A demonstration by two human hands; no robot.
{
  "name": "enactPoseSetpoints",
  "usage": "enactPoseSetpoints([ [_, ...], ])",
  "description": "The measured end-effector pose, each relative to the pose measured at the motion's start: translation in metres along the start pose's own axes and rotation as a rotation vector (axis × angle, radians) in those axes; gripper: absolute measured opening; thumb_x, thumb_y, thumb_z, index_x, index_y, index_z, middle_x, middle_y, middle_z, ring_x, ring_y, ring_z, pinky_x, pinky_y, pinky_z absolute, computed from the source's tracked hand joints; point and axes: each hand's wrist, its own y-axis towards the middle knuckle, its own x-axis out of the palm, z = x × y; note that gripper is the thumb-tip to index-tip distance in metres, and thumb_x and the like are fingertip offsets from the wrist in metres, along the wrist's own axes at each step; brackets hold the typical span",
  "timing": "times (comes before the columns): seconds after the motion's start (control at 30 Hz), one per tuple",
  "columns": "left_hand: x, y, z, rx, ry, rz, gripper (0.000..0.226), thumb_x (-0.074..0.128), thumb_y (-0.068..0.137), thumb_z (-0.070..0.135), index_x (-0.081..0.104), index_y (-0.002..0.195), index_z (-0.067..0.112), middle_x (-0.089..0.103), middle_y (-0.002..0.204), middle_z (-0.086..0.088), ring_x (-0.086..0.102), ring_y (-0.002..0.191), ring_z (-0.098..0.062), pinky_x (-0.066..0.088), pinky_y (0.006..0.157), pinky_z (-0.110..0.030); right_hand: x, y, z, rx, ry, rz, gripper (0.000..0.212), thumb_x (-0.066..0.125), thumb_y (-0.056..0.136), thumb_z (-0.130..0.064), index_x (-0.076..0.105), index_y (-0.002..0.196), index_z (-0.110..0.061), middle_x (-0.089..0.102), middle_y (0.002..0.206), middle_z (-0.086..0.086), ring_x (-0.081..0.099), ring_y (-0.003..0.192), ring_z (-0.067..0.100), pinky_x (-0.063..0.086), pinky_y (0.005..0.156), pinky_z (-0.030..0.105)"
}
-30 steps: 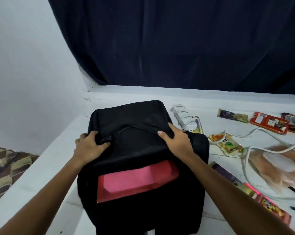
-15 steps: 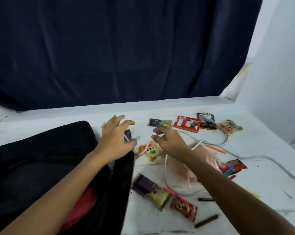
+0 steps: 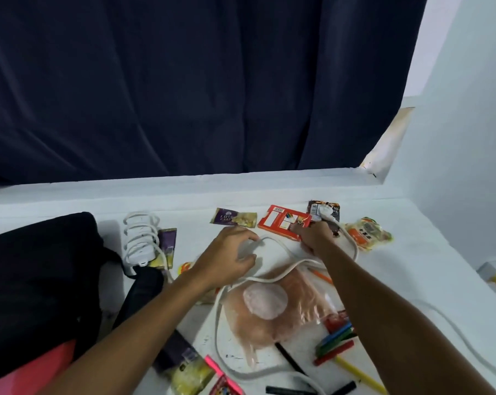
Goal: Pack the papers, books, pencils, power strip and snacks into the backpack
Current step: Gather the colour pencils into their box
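The black backpack (image 3: 36,280) lies at the left with a pink book or paper (image 3: 41,363) showing in its opening. Beside it sits the white power strip (image 3: 138,240), its long white cable (image 3: 281,252) trailing across the table. My left hand (image 3: 226,258) grips that cable mid-table. My right hand (image 3: 315,238) holds the cable close to its plug (image 3: 325,212). Snack packets lie around: a purple-yellow one (image 3: 235,218), a red one (image 3: 283,222), an orange one (image 3: 366,233). Coloured pencils (image 3: 338,340) lie at the lower right.
A clear pinkish plastic bag (image 3: 272,309) lies under the cable loops. More snack packets (image 3: 189,372) and black pencils (image 3: 289,360) sit near the front edge. A dark curtain (image 3: 212,81) hangs behind the white table (image 3: 412,266); a wall rises at the right.
Both hands left the backpack's top and moved right to the power strip cable, which they now hold. The view swung from the backpack to the scattered items.
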Motion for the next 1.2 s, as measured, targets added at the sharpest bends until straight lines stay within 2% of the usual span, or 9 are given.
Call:
enactPoseSetpoints([
  [0.1, 0.004, -0.001, 0.004, 0.024, -0.051, 0.078, 0.034, 0.059, 0.074, 0.029, 0.069, 0.105, 0.020, 0.063, 0.110, 0.009, 0.052, 0.109, -0.009, 0.040, 0.092, -0.024, 0.004, -0.002, -0.008, -0.071, 0.077, -0.015, 0.029, 0.076, 0.079, -0.024, 0.053, 0.065, -0.013, 0.057, 0.063, 0.004, 0.047, 0.050, 0.016, 0.034, 0.047, 0.025],
  [0.17, 0.005, -0.002, 0.009, -0.015, -0.135, 0.160, 0.025, 0.064, 0.075, 0.024, 0.071, 0.099, 0.020, 0.066, 0.101, 0.010, 0.058, 0.100, -0.011, 0.046, 0.085, -0.025, 0.002, -0.017, -0.019, -0.303, 0.052, 0.050, 0.030, 0.072, 0.082, -0.018, 0.053, 0.059, -0.014, 0.055, 0.060, 0.003, 0.049, 0.056, 0.018, 0.034, 0.052, 0.026],
  [0.3, -0.010, 0.001, 0.038, -0.363, -0.819, 0.189, 0.016, 0.064, 0.093, 0.021, 0.063, 0.109, 0.017, 0.068, 0.102, -0.006, 0.067, 0.088, -0.020, 0.059, 0.063, -0.035, 0.003, -0.067, -0.028, -0.965, -0.095, 0.123, 0.004, 0.065, 0.083, -0.014, 0.063, 0.079, -0.013, 0.063, 0.083, 0.004, 0.056, 0.078, 0.020, 0.043, 0.067, 0.031],
  [0.4, -0.026, 0.000, 0.042, -0.617, -1.344, 0.139, 0.035, 0.050, 0.097, 0.046, 0.067, 0.091, 0.017, 0.074, 0.085, -0.011, 0.070, 0.082, -0.031, 0.059, 0.072, -0.049, 0.009, -0.102, -0.017, -1.318, -0.135, 0.105, 0.010, 0.059, 0.085, -0.011, 0.068, 0.086, -0.005, 0.067, 0.093, 0.009, 0.060, 0.093, 0.022, 0.052, 0.078, 0.031],
  [0.5, -0.031, -0.014, 0.026, -0.627, -1.434, 0.157, 0.022, 0.055, 0.096, 0.025, 0.060, 0.109, 0.008, 0.074, 0.081, -0.014, 0.071, 0.071, -0.026, 0.058, 0.068, -0.041, 0.015, -0.128, 0.002, -1.473, -0.180, 0.159, 0.011, 0.060, 0.081, 0.001, 0.069, 0.078, -0.004, 0.066, 0.105, 0.015, 0.057, 0.111, 0.024, 0.052, 0.091, 0.028],
  [0.63, -0.025, -0.038, 0.011, -0.624, -1.352, 0.284, 0.030, 0.056, 0.088, -0.007, 0.055, 0.117, 0.003, 0.073, 0.082, -0.014, 0.072, 0.064, -0.023, 0.060, 0.055, -0.036, 0.015, -0.151, 0.016, -1.349, -0.144, 0.176, 0.022, 0.049, 0.077, 0.001, 0.068, 0.084, -0.008, 0.061, 0.118, 0.016, 0.050, 0.118, 0.027, 0.052, 0.092, 0.040],
  [0.87, -0.012, -0.096, 0.009, -0.596, -1.501, 0.372, 0.045, 0.047, 0.087, -0.016, 0.045, 0.132, -0.007, 0.068, 0.094, -0.023, 0.073, 0.067, -0.026, 0.059, 0.055, -0.035, 0.008, -0.214, 0.023, -0.983, -0.505, -0.052, 0.053, 0.033, 0.090, -0.042, 0.041, 0.142, -0.032, 0.029, 0.148, 0.009, 0.036, 0.130, 0.026, 0.039, 0.100, 0.047],
  [1.03, -0.002, -0.134, 0.012, -0.594, -1.604, 0.423, 0.029, 0.044, 0.087, -0.016, 0.053, 0.113, -0.004, 0.069, 0.093, -0.023, 0.072, 0.074, -0.029, 0.060, 0.057, -0.035, 0.019, -0.238, 0.028, -0.812, -0.362, -0.093, 0.046, 0.055, 0.087, -0.058, 0.048, 0.124, -0.031, 0.034, 0.134, -0.006, 0.038, 0.119, 0.012, 0.035, 0.087, 0.027],
  [1.2, 0.004, -0.162, 0.014, -0.594, -1.656, 0.455, 0.038, 0.044, 0.081, -0.019, 0.052, 0.114, -0.001, 0.068, 0.101, -0.024, 0.072, 0.081, -0.032, 0.062, 0.065, -0.042, 0.034, -0.239, 0.035, -0.472, 0.221, -0.242, 0.051, 0.073, 0.075, -0.021, 0.044, 0.097, -0.057, 0.048, 0.122, 0.007, 0.058, 0.103, 0.028, 0.059, 0.071, 0.046],
])
